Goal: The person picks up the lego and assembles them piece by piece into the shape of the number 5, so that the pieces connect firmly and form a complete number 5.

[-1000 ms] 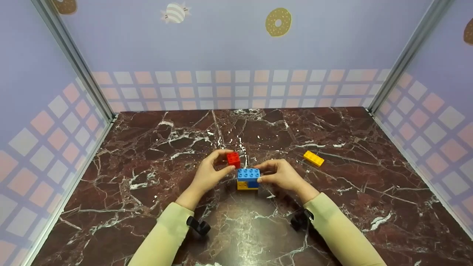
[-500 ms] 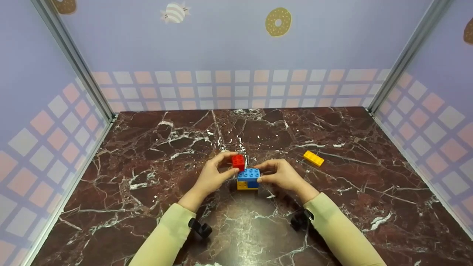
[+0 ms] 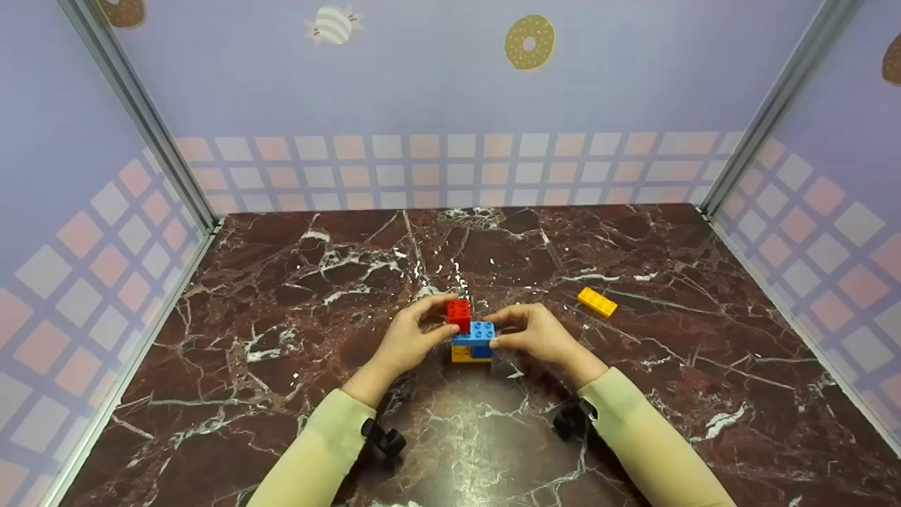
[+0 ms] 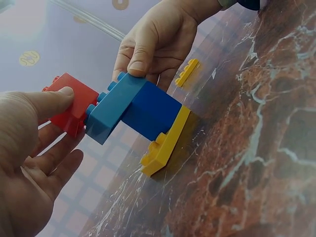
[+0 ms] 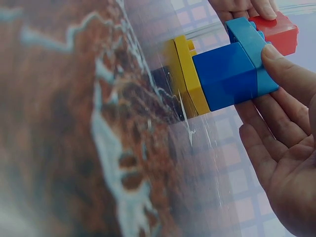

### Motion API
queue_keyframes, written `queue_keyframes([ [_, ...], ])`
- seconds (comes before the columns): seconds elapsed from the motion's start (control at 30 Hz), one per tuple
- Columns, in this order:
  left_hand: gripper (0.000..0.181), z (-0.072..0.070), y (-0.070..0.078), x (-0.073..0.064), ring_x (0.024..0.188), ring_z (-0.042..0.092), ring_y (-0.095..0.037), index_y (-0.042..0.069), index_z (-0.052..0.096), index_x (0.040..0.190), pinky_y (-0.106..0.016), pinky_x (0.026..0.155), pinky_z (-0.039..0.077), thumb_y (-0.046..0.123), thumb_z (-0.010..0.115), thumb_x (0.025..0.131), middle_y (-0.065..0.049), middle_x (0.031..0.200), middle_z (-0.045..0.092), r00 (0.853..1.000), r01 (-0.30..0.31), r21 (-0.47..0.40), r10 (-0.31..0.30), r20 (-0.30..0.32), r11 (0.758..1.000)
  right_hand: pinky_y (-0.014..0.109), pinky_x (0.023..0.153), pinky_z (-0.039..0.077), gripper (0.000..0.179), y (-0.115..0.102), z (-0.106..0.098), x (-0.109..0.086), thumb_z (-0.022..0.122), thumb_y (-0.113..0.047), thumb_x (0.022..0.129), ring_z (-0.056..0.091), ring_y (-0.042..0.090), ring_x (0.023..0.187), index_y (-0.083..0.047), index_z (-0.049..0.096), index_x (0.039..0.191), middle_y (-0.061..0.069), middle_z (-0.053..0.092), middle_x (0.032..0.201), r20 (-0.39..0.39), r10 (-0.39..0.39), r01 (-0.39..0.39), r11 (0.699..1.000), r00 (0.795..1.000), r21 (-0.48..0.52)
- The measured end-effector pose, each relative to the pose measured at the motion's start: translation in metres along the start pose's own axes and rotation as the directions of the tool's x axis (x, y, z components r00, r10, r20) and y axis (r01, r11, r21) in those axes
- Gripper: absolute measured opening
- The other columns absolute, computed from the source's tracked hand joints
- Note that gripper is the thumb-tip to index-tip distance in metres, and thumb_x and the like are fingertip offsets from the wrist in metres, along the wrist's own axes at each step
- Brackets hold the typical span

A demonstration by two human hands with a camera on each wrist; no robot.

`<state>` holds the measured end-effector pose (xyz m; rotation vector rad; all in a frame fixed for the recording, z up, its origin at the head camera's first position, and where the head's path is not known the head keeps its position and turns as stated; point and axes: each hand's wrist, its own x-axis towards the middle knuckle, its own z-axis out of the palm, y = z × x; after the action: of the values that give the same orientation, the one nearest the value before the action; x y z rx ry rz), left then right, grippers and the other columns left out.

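My left hand (image 3: 408,338) pinches a red toy brick (image 3: 459,315) between thumb and fingers. The red brick is over the left end of a light blue brick (image 3: 482,331), its lower edge right at the studs in the left wrist view. That light blue brick tops a small stack, with a dark blue brick (image 4: 152,109) beneath it and a yellow brick (image 4: 167,143) at the bottom on the table. The dark blue brick covers one end of the yellow one, leaving studs bare at the left. My right hand (image 3: 538,336) grips the stack's right end at the light blue brick.
Another yellow brick (image 3: 597,302) lies by itself on the marbled table (image 3: 676,352), to the right of and behind the stack. Patterned panels (image 3: 450,91) wall in the table at the back and both sides.
My left hand has moved the red brick rightward and slightly toward me, from left of the stack to over the light blue brick's left end. The right hand and the stack have stayed put.
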<state>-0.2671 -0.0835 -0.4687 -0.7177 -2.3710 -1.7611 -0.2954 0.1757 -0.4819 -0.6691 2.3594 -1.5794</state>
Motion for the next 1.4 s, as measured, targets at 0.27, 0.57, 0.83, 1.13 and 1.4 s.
queue_keyframes([
  [0.27, 0.048, 0.0012, 0.0001, -0.0003, 0.114, 0.069, -0.036, 0.001, 0.063, 0.135, -0.047, 0.103, 0.056, 0.008, 0.077, 0.089, -0.021, 0.125, 0.071, 1.000, 0.006, 0.006, -0.006, 0.007, 1.000, 0.019, 0.076, 0.060, 0.038, 0.0008, -0.0002, -0.0002, 0.082, -0.007, 0.085, 0.072, 0.013, 0.090, 0.003, 0.073, 0.120, 0.023, 0.075, 0.115, -0.003, -0.013, 0.013, 1.000, 1.000, -0.009],
  [0.57, 0.048, 0.0018, 0.0023, -0.0010, 0.112, 0.069, -0.036, 0.002, 0.063, 0.135, -0.049, 0.101, 0.057, 0.008, 0.077, 0.090, -0.020, 0.124, 0.071, 1.000, -0.002, 0.013, 0.001, 0.027, 1.000, 0.019, 0.077, 0.059, 0.039, 0.0007, -0.0005, 0.0006, 0.082, -0.008, 0.085, 0.072, 0.015, 0.092, 0.003, 0.073, 0.121, 0.024, 0.075, 0.115, 0.003, -0.018, 0.018, 1.000, 1.000, -0.009],
  [0.83, 0.050, 0.0022, 0.0008, -0.0013, 0.111, 0.069, -0.036, -0.001, 0.062, 0.136, -0.050, 0.100, 0.057, 0.010, 0.077, 0.090, -0.020, 0.125, 0.071, 0.999, -0.015, 0.021, 0.015, 0.035, 1.000, 0.021, 0.074, 0.061, 0.038, 0.0008, -0.0002, 0.0005, 0.082, -0.008, 0.085, 0.072, 0.013, 0.089, 0.002, 0.073, 0.120, 0.022, 0.076, 0.114, -0.002, -0.008, 0.008, 1.000, 1.000, -0.013],
  [1.13, 0.049, 0.0033, -0.0022, -0.0029, 0.108, 0.069, -0.035, 0.000, 0.064, 0.135, -0.050, 0.097, 0.058, 0.013, 0.078, 0.090, -0.019, 0.123, 0.072, 0.998, -0.053, 0.051, 0.051, 0.031, 0.997, 0.022, 0.080, 0.061, 0.039, 0.0039, 0.0014, -0.0008, 0.082, -0.009, 0.086, 0.075, 0.023, 0.097, 0.002, 0.072, 0.122, 0.023, 0.075, 0.117, 0.006, -0.017, 0.017, 1.000, 1.000, -0.010],
  [1.4, 0.050, 0.0017, -0.0010, -0.0014, 0.109, 0.069, -0.036, -0.001, 0.063, 0.136, -0.050, 0.097, 0.058, 0.012, 0.078, 0.090, -0.020, 0.127, 0.071, 0.999, -0.041, 0.053, 0.039, 0.037, 0.998, 0.021, 0.079, 0.060, 0.039, 0.0023, -0.0005, -0.0004, 0.081, -0.009, 0.086, 0.074, 0.015, 0.093, 0.004, 0.072, 0.121, 0.024, 0.075, 0.116, 0.002, -0.019, 0.019, 1.000, 1.000, -0.012],
])
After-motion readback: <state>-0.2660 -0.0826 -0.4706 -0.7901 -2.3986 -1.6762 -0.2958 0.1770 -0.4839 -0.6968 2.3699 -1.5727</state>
